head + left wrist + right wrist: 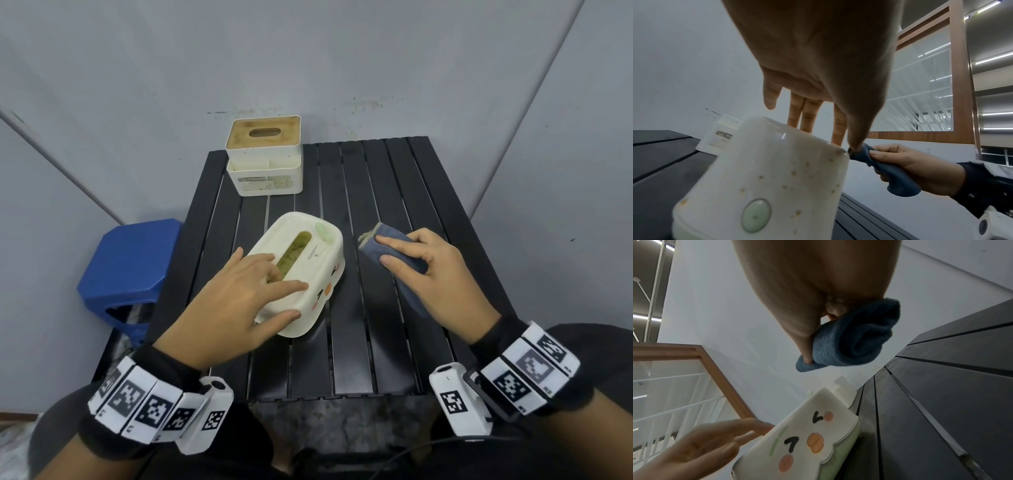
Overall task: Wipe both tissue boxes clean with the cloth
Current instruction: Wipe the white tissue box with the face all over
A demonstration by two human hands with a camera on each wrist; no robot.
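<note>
Left hand (239,301): grip relaxed, fingers straight, laid flat on top of the near tissue box (318,270), thumb against its near side. Box sits on the slatted black counter (376,342), skewed to the slats.

Right hand (431,274): grip closed round the cloth (394,253), which is held off the counter just right of that box, not touching it.

Second tissue box (263,161) stands well beyond the left grip, at the counter's far edge. Blue stool (133,263) out to the left.

Judgement: bracing done, wiping not yet begun. Best to keep the left palm pressing down so the light shell does not skate, lead with the cloth's folded end, and work the speckled end wall too.

Materials: near box is smooth glossy cream plastic, rounded corners, long top slot, pale green oval button (756,215), printed face on one side; brown specks across the button end. Cloth is dark blue knit, soft, rolled. Far box is squarer, white, wood-toned lid.
</note>
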